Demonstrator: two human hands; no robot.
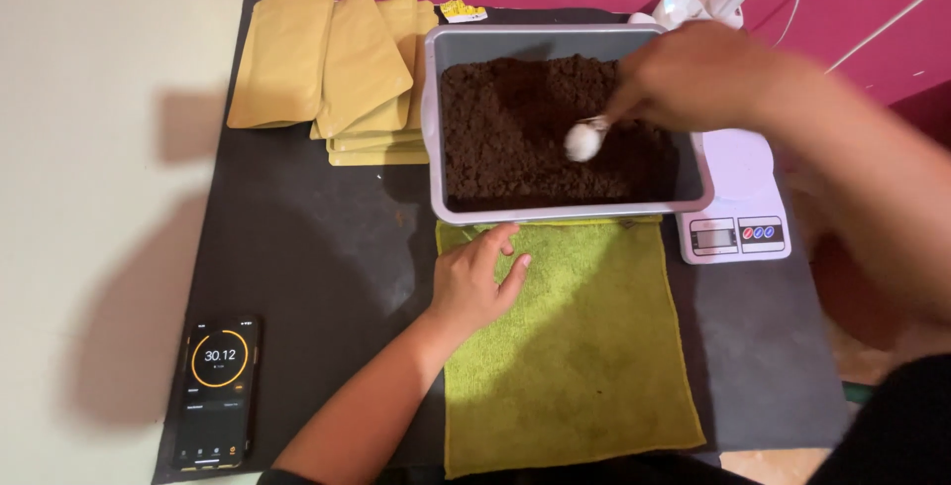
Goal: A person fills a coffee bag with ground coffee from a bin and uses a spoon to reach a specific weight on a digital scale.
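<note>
R hand [693,74] grips white scoop [584,140], blurred, in soil tray [433,128]; L hand [477,282] open, flat on green cloth [575,346].

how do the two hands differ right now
The left hand lies flat, palm down and empty on the green cloth; the right hand is raised over the grey tray, gripping a white scoop in the dark soil. The left looks sharp, the right blurred. Both are bare.

Fluffy green terry cloth [575,346] sits just below the smooth grey plastic tray [433,128]; matt tan paper pouches [327,64] lie left of it.
</note>
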